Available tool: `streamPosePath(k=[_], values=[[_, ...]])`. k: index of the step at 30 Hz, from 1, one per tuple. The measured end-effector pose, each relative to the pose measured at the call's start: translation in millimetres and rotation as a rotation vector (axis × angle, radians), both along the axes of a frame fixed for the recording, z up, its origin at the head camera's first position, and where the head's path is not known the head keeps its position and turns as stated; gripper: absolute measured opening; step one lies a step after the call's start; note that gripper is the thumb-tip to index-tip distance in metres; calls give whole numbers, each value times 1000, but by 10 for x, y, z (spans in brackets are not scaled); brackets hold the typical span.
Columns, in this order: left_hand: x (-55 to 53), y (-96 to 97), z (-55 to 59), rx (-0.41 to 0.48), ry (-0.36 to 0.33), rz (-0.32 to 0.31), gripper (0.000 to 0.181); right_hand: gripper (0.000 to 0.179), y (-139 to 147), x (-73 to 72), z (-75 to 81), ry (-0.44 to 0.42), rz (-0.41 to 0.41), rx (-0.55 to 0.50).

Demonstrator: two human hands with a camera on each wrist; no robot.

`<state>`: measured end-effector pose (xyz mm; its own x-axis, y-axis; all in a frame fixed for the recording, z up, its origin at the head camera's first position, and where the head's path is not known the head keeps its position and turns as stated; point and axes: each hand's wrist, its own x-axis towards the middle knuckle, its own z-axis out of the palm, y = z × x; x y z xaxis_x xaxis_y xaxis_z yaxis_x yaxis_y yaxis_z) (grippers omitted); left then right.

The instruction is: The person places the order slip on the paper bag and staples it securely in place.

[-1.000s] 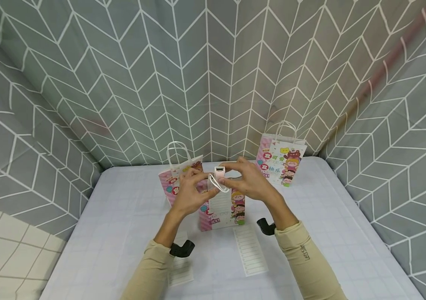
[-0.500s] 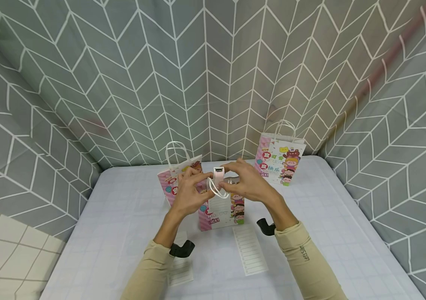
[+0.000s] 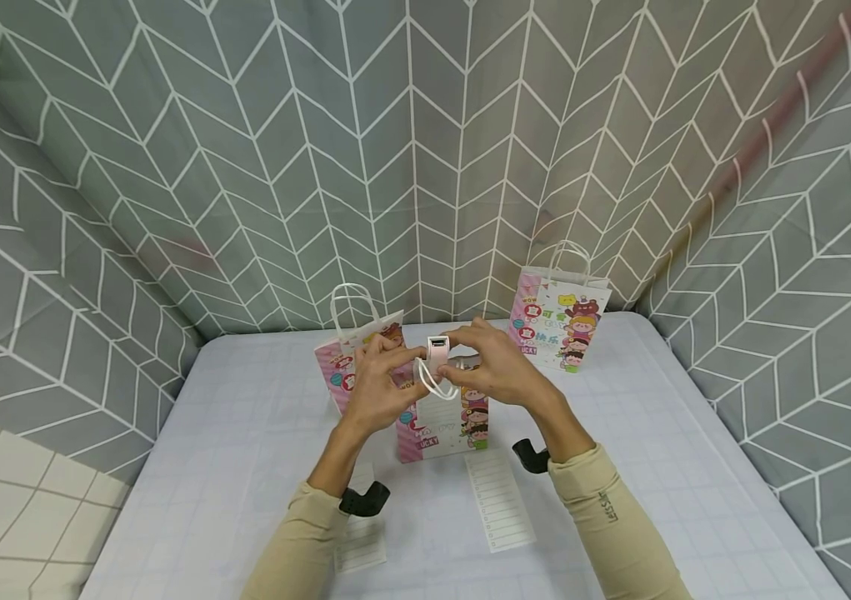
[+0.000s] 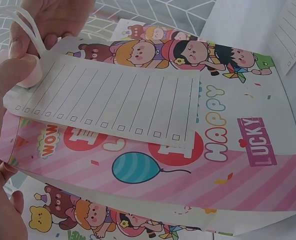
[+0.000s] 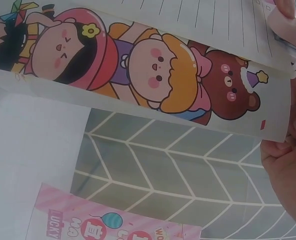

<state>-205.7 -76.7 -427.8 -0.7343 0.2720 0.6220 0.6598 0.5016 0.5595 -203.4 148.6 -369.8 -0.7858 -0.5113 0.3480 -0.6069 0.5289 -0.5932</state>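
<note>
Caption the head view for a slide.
Left hand and right hand around a small pink device at the top of a cartoon bag, two similar bags behind.

We see the left forearm (image 3: 297, 533) and right forearm (image 3: 616, 521) stretched forward and slanting inward, their beige sleeves (image 3: 583, 471) ending short of both bare wrists (image 3: 337, 462). The left hand (image 3: 382, 385) and right hand (image 3: 498, 364) come close together ahead of us, each pinching with thumb and index finger (our right wrist view cuts the right hand off at its edge). From the left wrist we see the left thumb (image 4: 15, 70) pressing, bent slightly.
</note>
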Motion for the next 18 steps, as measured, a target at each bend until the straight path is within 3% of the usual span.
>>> streamPosePath(k=[14, 18], values=[[10, 7, -1, 9, 37, 2, 43, 38, 2, 1, -20, 9, 19, -19], [10, 9, -9, 12, 50, 0, 44, 37, 2, 1, -31, 50, 32, -20]])
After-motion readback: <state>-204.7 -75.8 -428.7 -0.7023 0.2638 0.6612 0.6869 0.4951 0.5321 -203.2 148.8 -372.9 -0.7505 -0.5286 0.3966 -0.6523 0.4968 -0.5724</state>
